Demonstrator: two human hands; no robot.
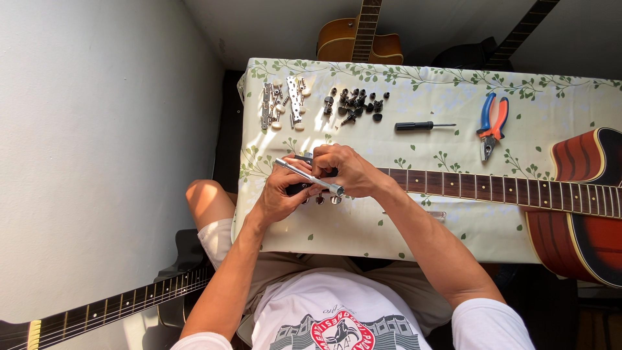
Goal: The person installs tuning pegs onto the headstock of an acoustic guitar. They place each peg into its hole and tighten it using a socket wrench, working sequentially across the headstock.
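While both hands are curled over the headstock end of a guitar lying across the desk (363,227), a slim metal socket wrench (310,176) is held between them. The left hand (280,194) is closed around the lower side of the headstock, its fingers bent tightly, with the wrench's shaft crossing above its thumb. The right hand (346,170) is folded over the top of the headstock, fingers narrow and pressed down, and the round socket end of the wrench is seen just below its knuckles. Small shiny tuning pegs (321,200) are seen under the hands at the headstock's edge.

From the right hand, the guitar neck (492,188) runs off to the right: dark wood, crossed by thin metal frets and dotted with pale inlays, ending in a glossy red-brown body (583,214). The desk is covered by a smooth cream cloth printed with green leafy vines.

Beyond the hands, loose parts are laid out: two metal tuner strips with cream knobs (282,104) and a cluster of small dark tuning machines (355,104). Farther right of these, a black-handled screwdriver (424,126) and pliers with blue and orange grips (492,124) are set.
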